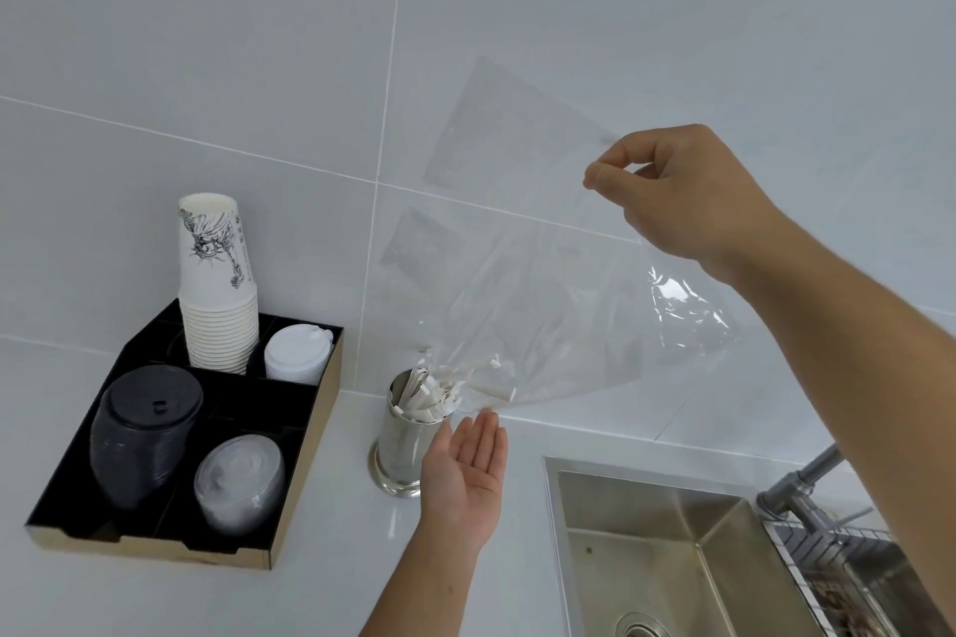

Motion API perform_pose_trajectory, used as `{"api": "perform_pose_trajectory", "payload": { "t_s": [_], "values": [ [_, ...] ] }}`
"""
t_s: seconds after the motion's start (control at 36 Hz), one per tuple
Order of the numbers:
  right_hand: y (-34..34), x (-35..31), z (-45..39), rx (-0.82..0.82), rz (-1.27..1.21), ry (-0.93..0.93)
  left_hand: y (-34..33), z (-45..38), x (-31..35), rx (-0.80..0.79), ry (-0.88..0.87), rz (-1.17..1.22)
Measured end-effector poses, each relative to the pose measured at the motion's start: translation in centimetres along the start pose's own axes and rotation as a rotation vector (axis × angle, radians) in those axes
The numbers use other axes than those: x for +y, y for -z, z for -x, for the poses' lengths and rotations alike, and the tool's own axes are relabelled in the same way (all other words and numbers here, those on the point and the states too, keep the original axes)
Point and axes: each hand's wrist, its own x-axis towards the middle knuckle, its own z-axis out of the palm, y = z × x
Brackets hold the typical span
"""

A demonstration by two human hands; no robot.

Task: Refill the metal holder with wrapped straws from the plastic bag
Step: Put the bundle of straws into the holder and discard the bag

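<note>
because the plastic bag [543, 295] is limp and slick, your right hand [688, 191] pinches its top corner; left hand [468, 471] spread, palm up beside the metal holder [401, 450], guards featherlight wrapped straws [445, 391].

A clear bag [543, 305] hangs tilted, white straws [455, 385] spilling at seven o'clock into the upright holder [401, 445].

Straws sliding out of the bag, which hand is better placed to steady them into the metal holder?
Probably the left hand: it's open, palm up, beside the metal holder under the bag mouth. The right hand is pinching the bag's raised end.
</note>
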Motion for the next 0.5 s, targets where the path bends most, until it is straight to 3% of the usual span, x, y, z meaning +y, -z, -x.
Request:
{"api": "perform_pose_trajectory", "payload": {
  "t_s": [0.5],
  "values": [
    [3.6, -0.1, 2.2, -0.004, -0.164, -0.078, 0.1, -1.4, 0.7, -0.012, -0.007, -0.031]
  ]
}}
